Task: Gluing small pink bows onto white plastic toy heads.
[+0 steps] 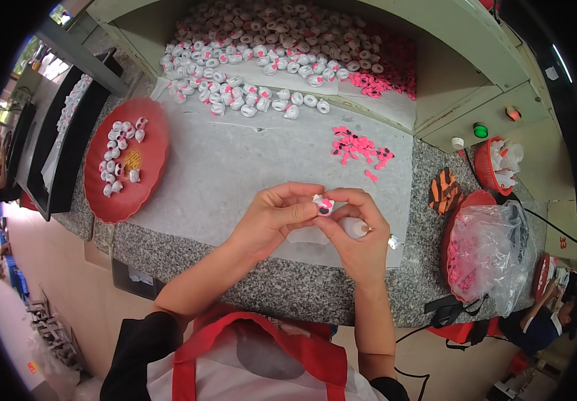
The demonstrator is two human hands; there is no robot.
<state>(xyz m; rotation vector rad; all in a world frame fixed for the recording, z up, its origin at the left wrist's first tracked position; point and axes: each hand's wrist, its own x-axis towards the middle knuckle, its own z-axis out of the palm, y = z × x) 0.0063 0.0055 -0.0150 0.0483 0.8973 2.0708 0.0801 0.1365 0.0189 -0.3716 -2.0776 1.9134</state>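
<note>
Above the white paper sheet (195, 200), a small white animal-head piece (323, 204) with a pink bow and a dark spot is pinched between both hands. My left hand (272, 217) grips its left side between thumb and fingers. From the other side, my right hand (362, 244) holds it with fingertips and thumb. A small white bottle (353, 227) with a thin nozzle lies against the right palm, partly covered by the fingers. Loose pink bows (362, 147), some with dark parts, are scattered on the sheet beyond the right hand.
White head pieces (235, 87) are heaped at the back, partly inside a pale green cabinet (459, 110). At left stands a red plate (145, 190) holding several heads. A red dish (452, 230) under a clear plastic bag (496, 247) sits right, near an orange-black piece (444, 190).
</note>
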